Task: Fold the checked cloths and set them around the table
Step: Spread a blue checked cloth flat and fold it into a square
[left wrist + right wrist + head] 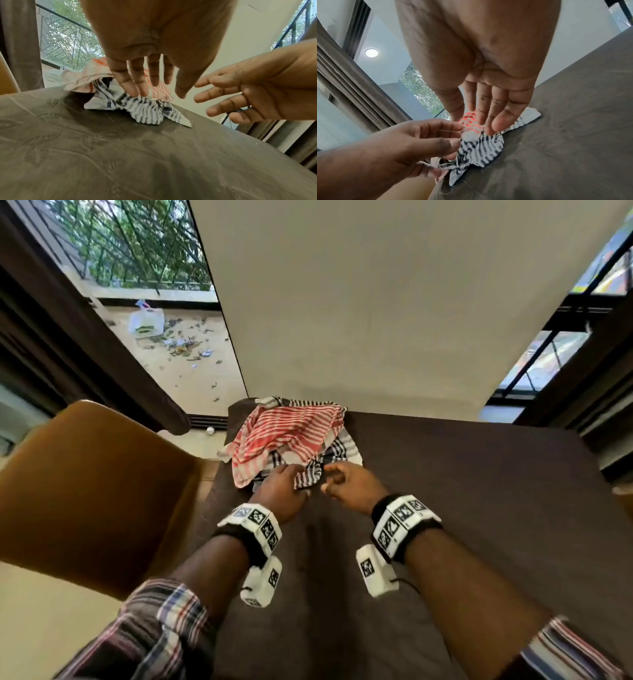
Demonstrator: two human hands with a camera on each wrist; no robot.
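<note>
A loose heap of thin woven cloths sits at the far left edge of the tabletop [445,491], which is draped in a dark brown cover embossed with leafy patterns. A red-and-white cloth [287,436] lies crumpled on top of a black-and-white cloth [145,109]; how many lie beneath is unclear. The left hand [281,491] touches the black-and-white one with straight fingers, its grip unclosed. The right hand [352,484] hovers beside it, relaxed, holding nothing.

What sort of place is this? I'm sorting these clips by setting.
Probably a room in a home, a dining area at a guess: a table under a dark brown cover, a wooden chair beside it, and a glass door opening onto a railed balcony.
</note>
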